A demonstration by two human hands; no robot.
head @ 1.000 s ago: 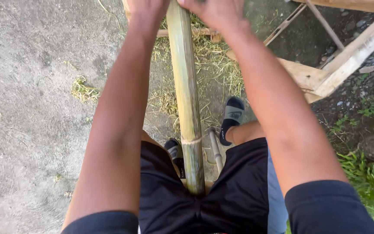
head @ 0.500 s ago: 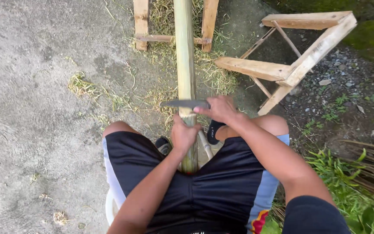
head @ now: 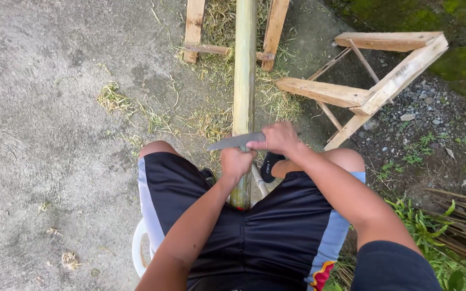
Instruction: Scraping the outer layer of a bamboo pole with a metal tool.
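From the head camera, a long green-yellow bamboo pole runs straight up the middle of the view, from between the person's knees out past the top edge. Across it lies a flat grey blade, its tip pointing left. The right hand is curled shut over the blade's near end. The left hand is a closed fist just below, against the pole; what it grips is covered by its own knuckles, though it seems to be the pole itself.

Farther up, the pole passes between two pale wooden boards joined by a crossbar, with dry grass clippings scattered about their feet. To the right stands a rough timber frame of angled planks, well apart from the hands. The left half is bare, grainy concrete ground; the right side turns to dark gravel and green weeds.

Black shorts hide the pole's lower end. A shoe peeps out beside it, and a curved white rim, mostly cut off, shows under the left thigh.
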